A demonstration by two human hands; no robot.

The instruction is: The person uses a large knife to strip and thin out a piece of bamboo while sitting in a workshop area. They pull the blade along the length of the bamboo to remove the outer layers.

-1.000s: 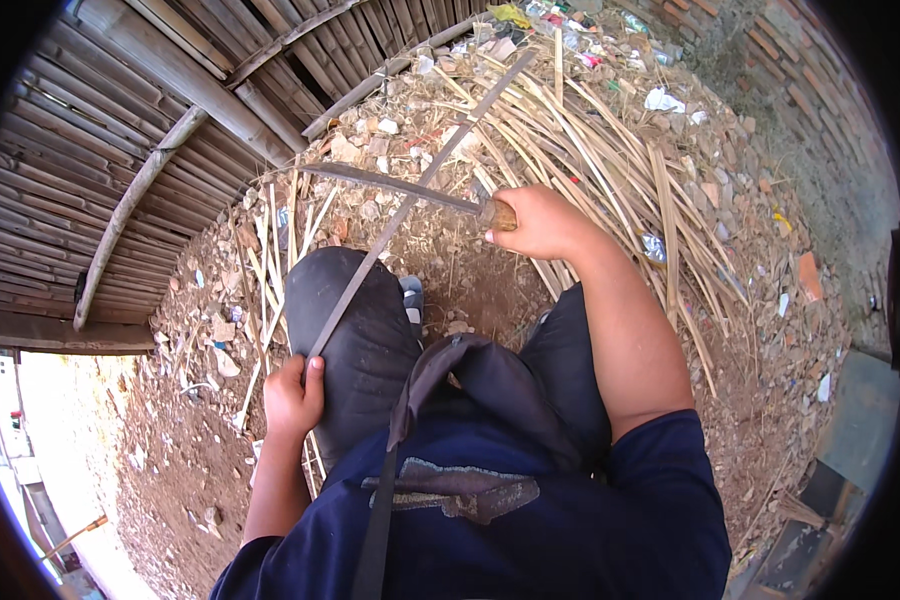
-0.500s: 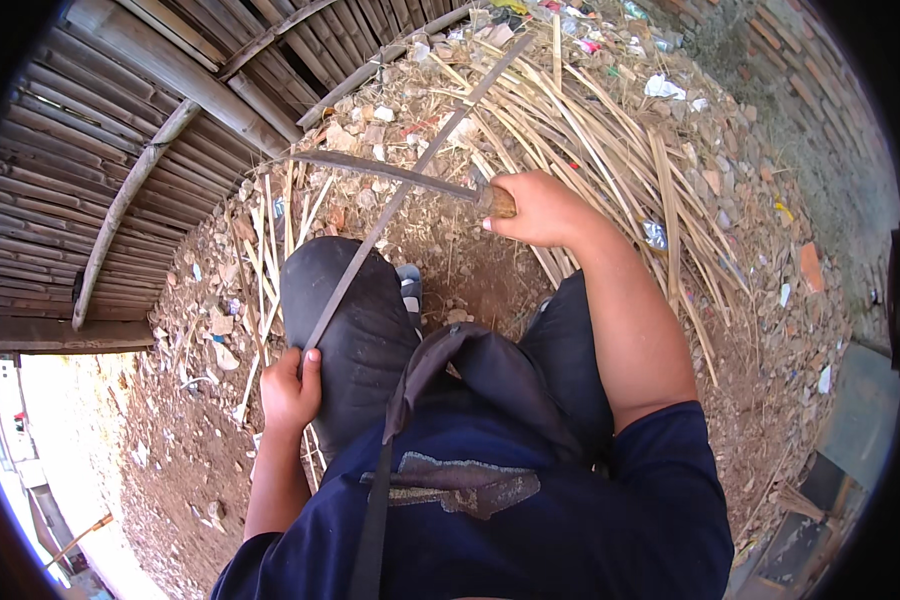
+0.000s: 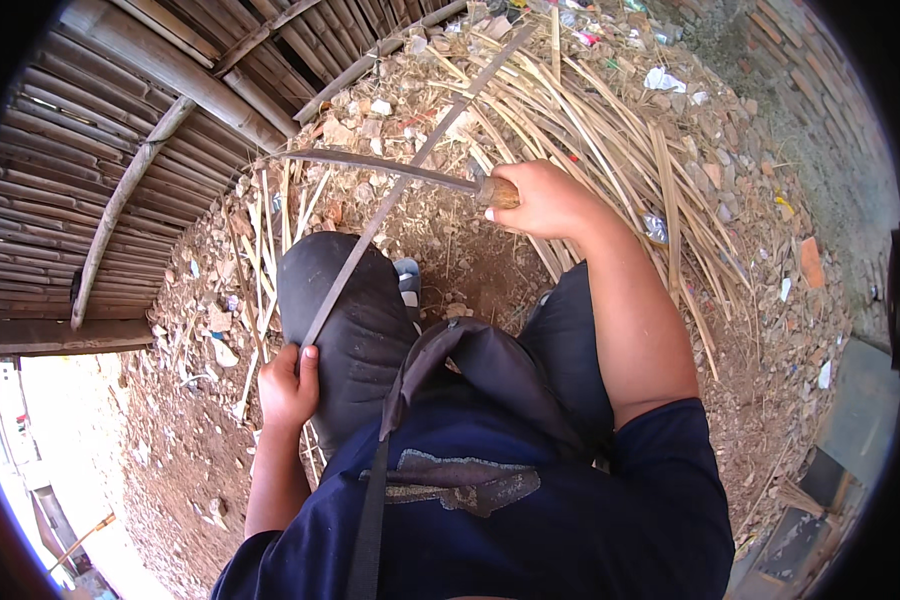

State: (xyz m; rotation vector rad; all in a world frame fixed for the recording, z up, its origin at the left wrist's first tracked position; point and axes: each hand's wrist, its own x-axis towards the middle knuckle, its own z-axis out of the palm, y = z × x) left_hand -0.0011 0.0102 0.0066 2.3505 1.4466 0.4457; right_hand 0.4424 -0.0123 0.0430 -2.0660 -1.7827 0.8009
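Observation:
My left hand (image 3: 288, 387) is closed around the near end of a long, flat bamboo strip (image 3: 352, 262), beside my left knee. The strip slants up and away to the right, passing over my left thigh to the pile beyond. My right hand (image 3: 550, 205) grips the wooden handle of a machete (image 3: 380, 165) in front of my knees. Its long dark blade points left and crosses the strip roughly midway; whether the two touch, I cannot tell.
A heap of split bamboo strips (image 3: 610, 140) lies ahead to the right on stony, littered ground. More thin strips (image 3: 270, 240) lie left of my knee. A bamboo slat wall (image 3: 80, 180) stands at the left, a brick wall (image 3: 820, 110) at the right.
My right hand has turned the machete slightly, so the blade appears narrower and its handle sits a little higher. My left hand and the bamboo strip have barely shifted.

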